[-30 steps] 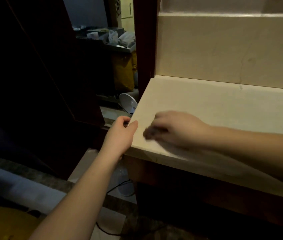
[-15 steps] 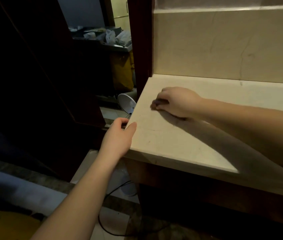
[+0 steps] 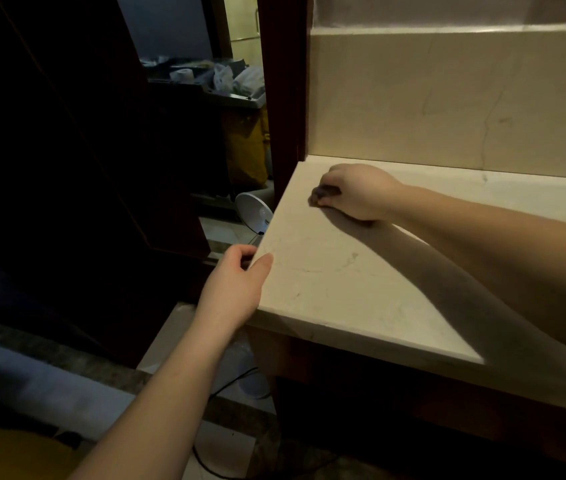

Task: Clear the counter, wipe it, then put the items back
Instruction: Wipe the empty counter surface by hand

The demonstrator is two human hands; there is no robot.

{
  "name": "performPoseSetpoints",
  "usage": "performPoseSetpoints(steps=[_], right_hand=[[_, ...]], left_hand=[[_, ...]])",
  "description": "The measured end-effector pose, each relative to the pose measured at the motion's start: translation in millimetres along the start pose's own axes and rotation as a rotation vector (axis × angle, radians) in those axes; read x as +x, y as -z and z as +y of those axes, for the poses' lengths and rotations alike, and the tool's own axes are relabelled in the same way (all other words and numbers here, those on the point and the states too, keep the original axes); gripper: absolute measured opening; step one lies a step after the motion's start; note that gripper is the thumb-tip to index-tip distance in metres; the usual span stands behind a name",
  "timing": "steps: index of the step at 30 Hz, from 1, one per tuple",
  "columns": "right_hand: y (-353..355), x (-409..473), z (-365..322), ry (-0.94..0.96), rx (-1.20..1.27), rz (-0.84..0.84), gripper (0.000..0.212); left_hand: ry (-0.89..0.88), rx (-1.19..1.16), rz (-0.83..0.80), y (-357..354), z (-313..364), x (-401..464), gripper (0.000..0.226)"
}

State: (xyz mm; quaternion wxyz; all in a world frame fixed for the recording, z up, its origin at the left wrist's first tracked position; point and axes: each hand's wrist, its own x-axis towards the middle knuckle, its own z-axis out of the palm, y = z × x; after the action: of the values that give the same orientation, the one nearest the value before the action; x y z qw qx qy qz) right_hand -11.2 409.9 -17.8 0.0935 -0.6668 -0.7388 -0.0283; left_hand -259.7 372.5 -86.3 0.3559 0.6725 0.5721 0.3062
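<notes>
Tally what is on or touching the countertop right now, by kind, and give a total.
Hands: 2, the left hand gripping the counter at its left edge, the right hand pressed on top near the back corner
Dark cloths: 1, the small dark cloth bunched under the right hand's fingers
Other items on the counter: 0 in view
Total: 3
</notes>
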Motion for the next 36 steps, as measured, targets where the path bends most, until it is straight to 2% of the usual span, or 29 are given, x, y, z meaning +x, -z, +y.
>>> performPoseSetpoints(steps=[2,5,7,9,11,13,16,17,23,29,32,36], right_hand=[[-4,-17,-9,0.133,0.024,0.014,0.030],[-6,-50,-18,0.297,0.100,-0.004,0.042],[-4,-39,-4,0.207,0.091,-0.013,0.040],[1,-6,18,-0.011,0.016,-0.034,0.032],[3,20,27,-0.128,-0.044,-0.043,0.033],[-1,24,16,-0.073,-0.028,-0.025,0.031],[-12,-13,1,0.146,0.089,-0.001,0.023],[-12,-22,5,0.164,0.107,-0.002,0.022],[4,27,51,-0.222,-0.095,-0.026,0.029],[-10,8,39,-0.050,-0.007,0.023,0.029],[-5,8,64,-0.155,-0.041,0.027,0.028],[-7,40,56,-0.239,-0.027,0.064,0.030]], left_hand=[[0.007,0.006,-0.005,0,0,0,0.018],[0.005,0.005,-0.004,0,-1,0,0.018],[0.003,0.002,0.000,0,0,1,0.018],[0.000,-0.003,0.005,0,2,0,0.018],[0.000,0.000,0.003,1,2,-1,0.020],[0.005,0.001,0.000,1,2,-2,0.021],[0.003,-0.004,0.009,1,1,-2,0.021],[0.007,-0.007,0.009,0,1,-1,0.021],[0.007,-0.019,-0.001,2,3,-1,0.020],[-0.012,0.035,-0.045,4,1,4,0.019],[-0.001,0.162,-0.131,9,8,17,0.018],[-0.018,0.306,-0.107,6,28,35,0.023]])
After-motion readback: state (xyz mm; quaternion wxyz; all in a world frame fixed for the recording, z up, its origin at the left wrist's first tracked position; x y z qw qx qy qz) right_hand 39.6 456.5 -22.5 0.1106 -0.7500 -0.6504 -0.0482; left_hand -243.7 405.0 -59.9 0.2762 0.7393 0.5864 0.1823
